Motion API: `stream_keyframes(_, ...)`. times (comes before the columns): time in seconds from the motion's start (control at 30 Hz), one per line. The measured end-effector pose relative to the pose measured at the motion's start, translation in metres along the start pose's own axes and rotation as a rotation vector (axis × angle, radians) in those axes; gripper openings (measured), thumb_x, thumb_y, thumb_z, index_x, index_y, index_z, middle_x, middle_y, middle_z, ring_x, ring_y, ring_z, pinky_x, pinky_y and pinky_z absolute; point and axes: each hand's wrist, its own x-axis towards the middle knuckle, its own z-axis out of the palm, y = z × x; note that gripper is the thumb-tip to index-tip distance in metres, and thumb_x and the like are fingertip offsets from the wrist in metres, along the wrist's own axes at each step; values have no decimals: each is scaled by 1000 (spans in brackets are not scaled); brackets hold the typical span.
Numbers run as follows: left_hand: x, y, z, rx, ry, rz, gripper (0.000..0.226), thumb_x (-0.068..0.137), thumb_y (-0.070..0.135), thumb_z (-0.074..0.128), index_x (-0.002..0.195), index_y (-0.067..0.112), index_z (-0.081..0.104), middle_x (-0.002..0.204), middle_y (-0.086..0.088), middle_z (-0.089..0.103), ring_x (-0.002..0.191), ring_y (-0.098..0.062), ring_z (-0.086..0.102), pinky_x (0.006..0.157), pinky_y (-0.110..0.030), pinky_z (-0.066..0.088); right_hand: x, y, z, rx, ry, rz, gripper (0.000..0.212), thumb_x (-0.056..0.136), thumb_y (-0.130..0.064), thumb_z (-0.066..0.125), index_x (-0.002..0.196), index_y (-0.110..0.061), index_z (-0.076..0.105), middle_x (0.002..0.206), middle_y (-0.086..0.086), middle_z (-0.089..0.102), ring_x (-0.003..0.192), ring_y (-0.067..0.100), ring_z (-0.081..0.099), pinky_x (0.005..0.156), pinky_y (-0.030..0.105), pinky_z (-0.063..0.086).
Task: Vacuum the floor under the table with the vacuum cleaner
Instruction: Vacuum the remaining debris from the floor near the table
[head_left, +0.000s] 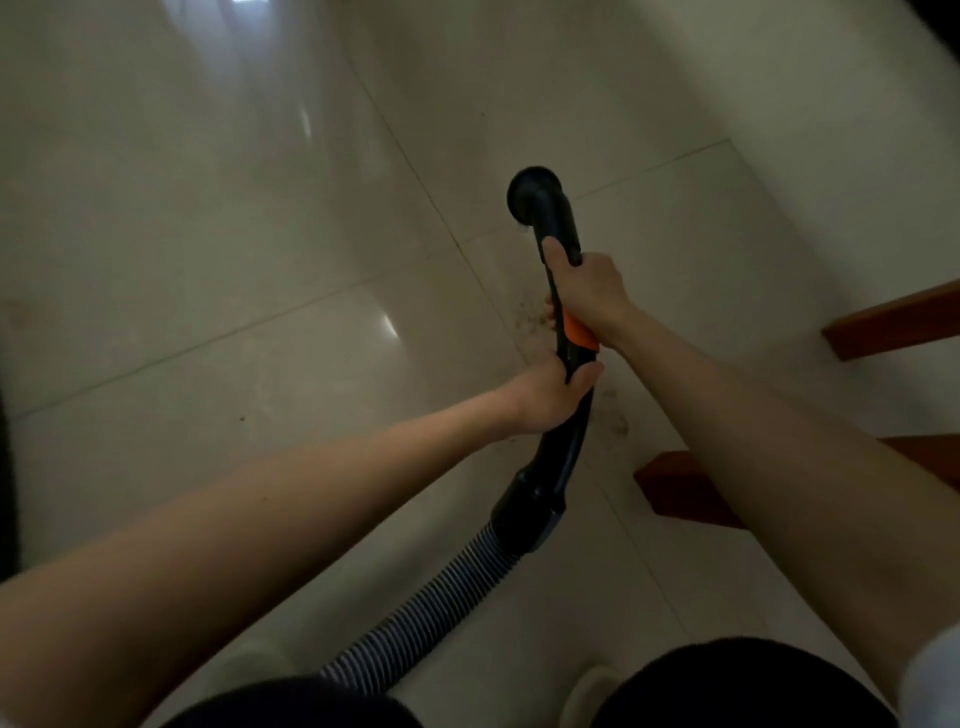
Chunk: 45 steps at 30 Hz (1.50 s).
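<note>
- Pale glossy floor tiles fill the view, crossed by thin grout lines and streaked with reflected light.
- Brown crumbs and dust lie scattered on the tiles just beneath the hands.
- Two reddish wooden pieces, likely furniture parts, show at the right edge.
- The black vacuum wand points away from the person, its round nozzle end low over the floor.
- The right hand grips the wand above an orange band, fingers curled round it.
- The left hand grips the curved handle just below that band, thumb wrapped over.
- A ribbed grey hose runs from the handle back between the person's dark-clad knees.
</note>
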Motion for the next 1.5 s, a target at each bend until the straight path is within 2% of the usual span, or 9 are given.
stream_keyframes(0.2, 2, -20, 59, -64, 39, -97, 63, 99, 42, 35, 148, 8, 14, 140, -9, 44, 122, -25, 48, 93, -28, 41, -25, 48, -8, -51, 21, -129, 38, 99, -43, 44, 85, -9, 54, 66, 2, 56, 49, 12, 56, 39, 17, 43)
stream_keyframes(0.37, -26, 7, 93, -242, 49, -16, 32, 101, 26, 37, 132, 17, 36, 113, -2, 51, 106, -17, 50, 87, -28, 43, -49, 67, -26, -131, -54, -199, 45, 96, -50, 45, 109, -7, 52, 83, 6, 58, 67, 22, 61, 59, 35, 55)
stream_keyframes(0.5, -26, 9, 123, -380, 60, -32, 6, 101, 24, 39, 105, 27, 42, 109, -11, 56, 108, -33, 56, 95, -46, 47, -54, 81, -39, -244, -202, -156, 41, 98, -45, 44, 96, -5, 55, 72, 7, 58, 55, 18, 58, 51, 28, 49)
stream_keyframes(0.63, -24, -8, 142, -482, -39, -85, 15, 100, 32, 38, 87, 34, 46, 105, -4, 56, 108, -28, 57, 99, -44, 46, -60, 102, -36, -329, -321, -105, 48, 98, -48, 42, 81, -6, 55, 67, 9, 59, 62, 26, 62, 62, 37, 53)
stream_keyframes(0.93, -57, -39, 128, -526, -245, -299, 22, 100, 27, 41, 103, 8, 51, 84, -5, 59, 69, -15, 60, 68, -22, 51, -94, 110, -9, -337, -515, -36, 40, 99, -44, 41, 93, -6, 52, 63, 7, 59, 52, 18, 56, 53, 28, 48)
stream_keyframes(1.03, -46, -58, 98, -455, -63, -406, 16, 101, 17, 37, 107, 5, 47, 79, -6, 60, 61, -13, 60, 60, -21, 49, -91, 111, -10, -182, -543, 24, 38, 99, -42, 44, 86, -7, 50, 63, 6, 55, 50, 16, 54, 48, 24, 49)
stream_keyframes(1.17, -36, -77, 58, -496, 317, -418, 38, 102, 40, 25, 107, 11, 48, 91, -4, 59, 79, -16, 52, 69, -27, 43, -92, 111, -9, 92, -646, 176, 25, 97, -32, 54, 84, -10, 51, 66, 4, 54, 50, 11, 55, 48, 23, 49)
stream_keyframes(1.33, -12, -68, 41, -641, 294, -336, 54, 98, 54, 22, 121, 13, 50, 103, -1, 57, 92, -15, 50, 71, -26, 38, -92, 99, 7, 309, -710, 206, 11, 95, -14, 53, 87, -7, 55, 66, 5, 54, 54, 13, 51, 49, 21, 47)
stream_keyframes(1.5, 10, -55, 26, -793, 246, -304, 54, 99, 51, 26, 131, 13, 46, 118, 0, 58, 97, -14, 53, 68, -26, 36, -91, 110, -2, 395, -571, 186, 30, 98, -35, 49, 88, -8, 56, 66, 5, 55, 56, 15, 53, 50, 23, 48)
